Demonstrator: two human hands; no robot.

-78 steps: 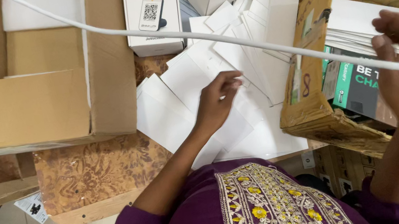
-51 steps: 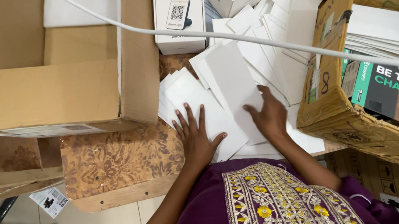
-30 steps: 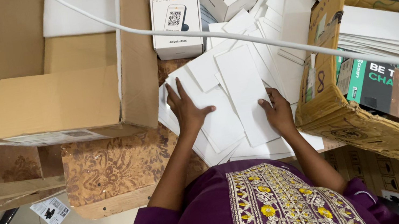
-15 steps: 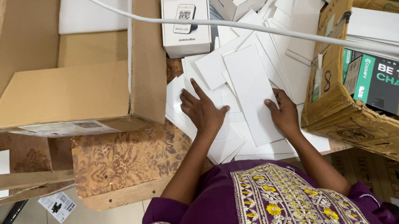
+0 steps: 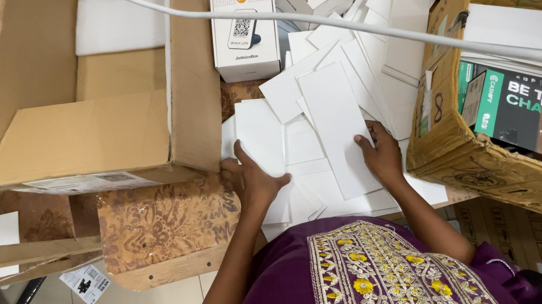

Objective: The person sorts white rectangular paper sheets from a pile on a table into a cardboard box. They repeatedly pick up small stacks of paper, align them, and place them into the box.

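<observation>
Left of centre, the left hand (image 5: 254,181) is lying flat, fingers spread, on the loose white cards (image 5: 285,149), while the right hand (image 5: 381,155) is pressing open-palmed on the long white card (image 5: 340,129) at mid-frame. Neither grip is clamped on anything. The gathering is looking barely begun: most cards are still fanning toward the upper right, the long one's axis running near-vertical, tilted slightly left at its top.

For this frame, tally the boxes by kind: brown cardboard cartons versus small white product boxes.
Brown cardboard cartons: 2, the open carton at left and the carton of stacked sheets at right
Small white product boxes: at least 4 in view, nearest one; those at the top edge are cropped
Total: at least 6
</observation>
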